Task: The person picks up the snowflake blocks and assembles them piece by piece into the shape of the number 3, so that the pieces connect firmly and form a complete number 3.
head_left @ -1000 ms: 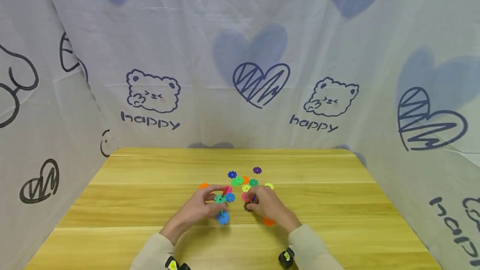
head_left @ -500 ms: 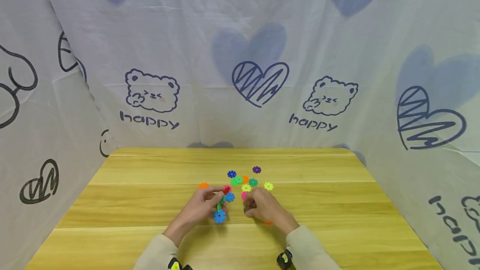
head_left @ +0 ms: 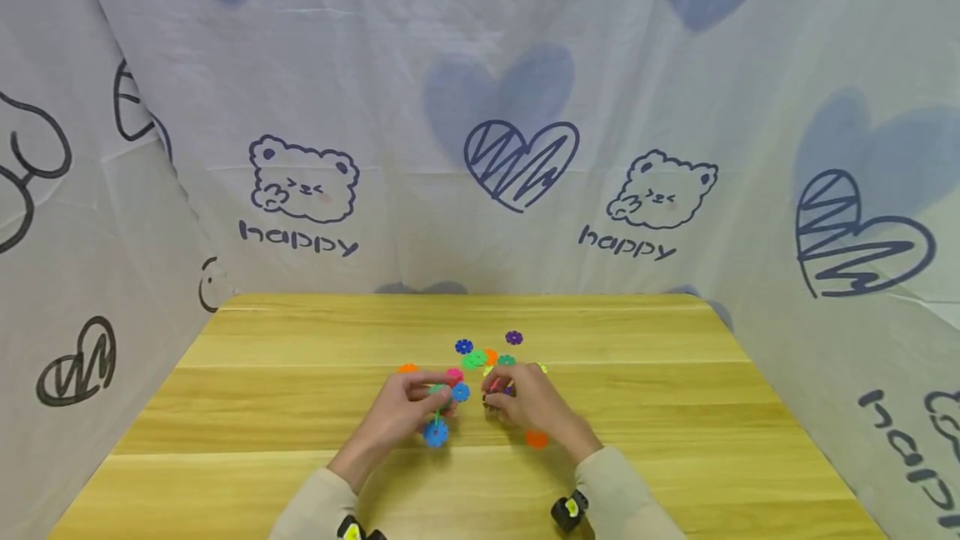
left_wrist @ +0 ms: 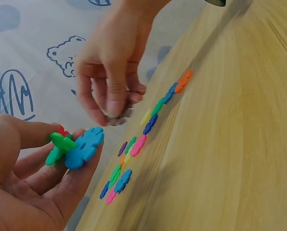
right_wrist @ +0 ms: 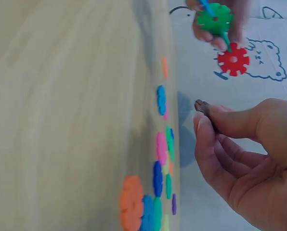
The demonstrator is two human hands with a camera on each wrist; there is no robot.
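My left hand [head_left: 397,413] holds a joined piece of slotted plastic snowflake discs between thumb and fingers. In it a blue disc [left_wrist: 84,149], a green disc [right_wrist: 215,18] and a red disc [right_wrist: 234,59] are linked edge to edge. My right hand [head_left: 534,400] pinches a brown snowflake disc [right_wrist: 202,107] by thumb and fingertips, with part of the disc covered. In the left wrist view that brown disc [left_wrist: 118,118] is raised above the table, apart from the joined piece. Under and around the right hand lie more discs, some hidden by it in the head view.
Several loose discs lie flat on the wooden table [head_left: 262,407], among them a purple disc [head_left: 513,337], a dark blue disc [head_left: 464,347] and a green disc [head_left: 477,357]. An orange disc [head_left: 537,439] lies below the right hand. A printed cloth [head_left: 405,190] hangs behind.
My right hand has picked up the brown disc from the table and moved slightly away from me. In my left hand the joined piece has turned, and its lower blue disc has shifted left.
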